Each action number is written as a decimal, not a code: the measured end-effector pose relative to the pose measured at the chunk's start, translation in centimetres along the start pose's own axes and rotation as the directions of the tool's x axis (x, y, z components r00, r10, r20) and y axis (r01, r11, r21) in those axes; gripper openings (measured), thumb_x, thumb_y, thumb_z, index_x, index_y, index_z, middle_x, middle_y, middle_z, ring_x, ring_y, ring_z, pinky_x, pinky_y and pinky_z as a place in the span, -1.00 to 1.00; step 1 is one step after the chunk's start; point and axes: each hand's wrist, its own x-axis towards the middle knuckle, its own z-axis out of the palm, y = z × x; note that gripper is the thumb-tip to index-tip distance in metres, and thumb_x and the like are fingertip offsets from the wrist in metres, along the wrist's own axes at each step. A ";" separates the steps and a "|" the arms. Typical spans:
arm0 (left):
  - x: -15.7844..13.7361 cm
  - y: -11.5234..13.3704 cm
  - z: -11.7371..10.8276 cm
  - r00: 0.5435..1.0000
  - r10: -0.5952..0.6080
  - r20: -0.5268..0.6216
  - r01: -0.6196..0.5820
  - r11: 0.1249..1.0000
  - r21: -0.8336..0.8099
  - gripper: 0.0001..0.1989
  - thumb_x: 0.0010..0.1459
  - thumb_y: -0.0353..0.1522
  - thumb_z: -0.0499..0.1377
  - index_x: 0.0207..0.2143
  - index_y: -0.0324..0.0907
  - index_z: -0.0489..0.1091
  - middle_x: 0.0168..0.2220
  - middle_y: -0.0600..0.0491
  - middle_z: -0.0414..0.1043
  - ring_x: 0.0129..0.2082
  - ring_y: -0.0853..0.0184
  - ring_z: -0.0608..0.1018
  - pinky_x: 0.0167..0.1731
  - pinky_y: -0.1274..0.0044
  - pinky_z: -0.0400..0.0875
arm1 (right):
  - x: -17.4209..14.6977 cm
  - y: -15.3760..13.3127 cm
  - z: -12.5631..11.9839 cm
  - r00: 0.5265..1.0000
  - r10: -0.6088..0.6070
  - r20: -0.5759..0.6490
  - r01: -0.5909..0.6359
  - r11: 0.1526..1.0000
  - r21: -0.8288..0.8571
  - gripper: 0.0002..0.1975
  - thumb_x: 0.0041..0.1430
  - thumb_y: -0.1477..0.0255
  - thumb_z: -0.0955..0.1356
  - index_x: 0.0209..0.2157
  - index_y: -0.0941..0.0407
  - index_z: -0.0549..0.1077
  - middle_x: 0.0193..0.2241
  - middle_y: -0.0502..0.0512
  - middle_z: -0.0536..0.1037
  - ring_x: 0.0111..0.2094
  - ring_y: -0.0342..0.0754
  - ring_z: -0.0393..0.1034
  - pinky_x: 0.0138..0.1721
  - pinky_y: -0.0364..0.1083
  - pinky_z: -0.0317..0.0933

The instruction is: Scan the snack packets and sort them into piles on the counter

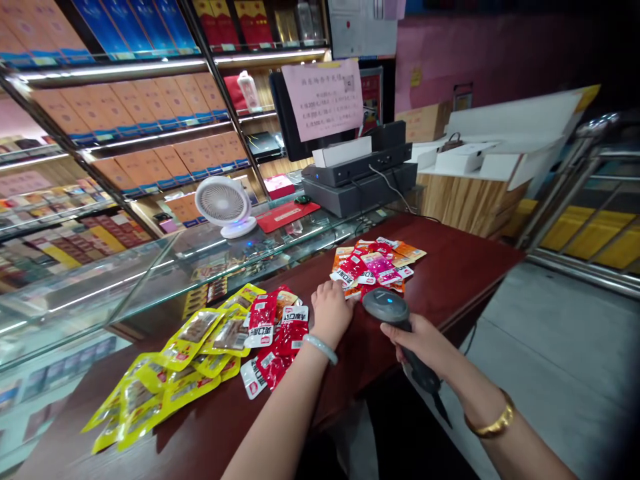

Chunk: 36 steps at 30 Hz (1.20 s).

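My right hand (425, 343) grips a dark handheld barcode scanner (387, 310), its head tilted over the counter and a blue light showing on top. My left hand (331, 310) is palm down with its fingers curled, at the near left edge of a pile of small red, pink and orange snack packets (377, 265). What lies under its fingertips is hidden. Left of that wrist is a group of red and white snack packets (276, 333). Beside these lie several larger yellow snack packets with clear windows (180, 367), overlapping each other.
These packets lie on a dark red wooden counter (450, 257). Behind it is a glass display case (150, 283) with a white fan (223, 203) and a red mat (289, 217). A cash register unit (360, 173) stands before boxed shelves. A metal railing (575, 193) is at right.
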 end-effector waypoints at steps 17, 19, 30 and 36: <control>4.6 -0.7 1.5 0.997 -0.060 -0.044 0.064 0.992 0.112 -0.55 0.06 -0.13 0.30 -0.12 -0.24 0.37 -0.09 -0.16 0.49 0.00 0.07 0.47 -0.08 0.37 0.27 | 0.0 1.3 -1.0 0.999 -0.003 -0.045 0.003 1.000 -0.010 -0.52 0.08 -0.04 0.40 -0.37 0.10 0.32 -0.77 -0.10 0.42 -0.72 -0.12 0.34 -0.63 -0.18 0.18; 4.3 -0.7 1.2 0.996 -0.084 -0.015 0.085 0.993 0.080 -0.53 0.06 -0.16 0.31 -0.08 -0.25 0.32 -0.15 -0.15 0.52 -0.06 0.08 0.51 -0.09 0.37 0.26 | 0.1 1.3 -0.6 0.999 -0.018 -0.035 0.017 1.000 -0.009 -0.53 0.09 -0.03 0.40 -0.35 0.10 0.32 -0.78 -0.11 0.41 -0.73 -0.13 0.33 -0.64 -0.18 0.18; 0.3 -4.1 -1.3 0.990 -0.126 0.071 0.142 0.934 -0.327 -0.66 0.10 -0.34 0.30 -0.08 -0.12 0.31 -0.11 -0.01 0.56 -0.14 0.23 0.58 -0.22 0.52 0.29 | 1.2 -1.8 0.8 0.996 -0.078 -0.042 0.077 0.997 -0.026 -0.59 0.12 0.03 0.40 -0.40 0.10 0.33 -0.76 -0.08 0.43 -0.72 -0.13 0.35 -0.65 -0.19 0.20; -2.4 -6.2 -2.7 0.993 -0.117 0.009 0.112 0.925 -0.363 -0.67 0.08 -0.35 0.31 -0.11 -0.11 0.32 -0.18 0.03 0.55 -0.19 0.26 0.58 -0.22 0.52 0.32 | 2.4 -4.2 3.4 0.994 -0.104 0.020 0.105 0.993 -0.061 -0.67 0.10 0.11 0.43 -0.42 0.08 0.38 -0.79 -0.09 0.39 -0.74 -0.13 0.31 -0.68 -0.17 0.18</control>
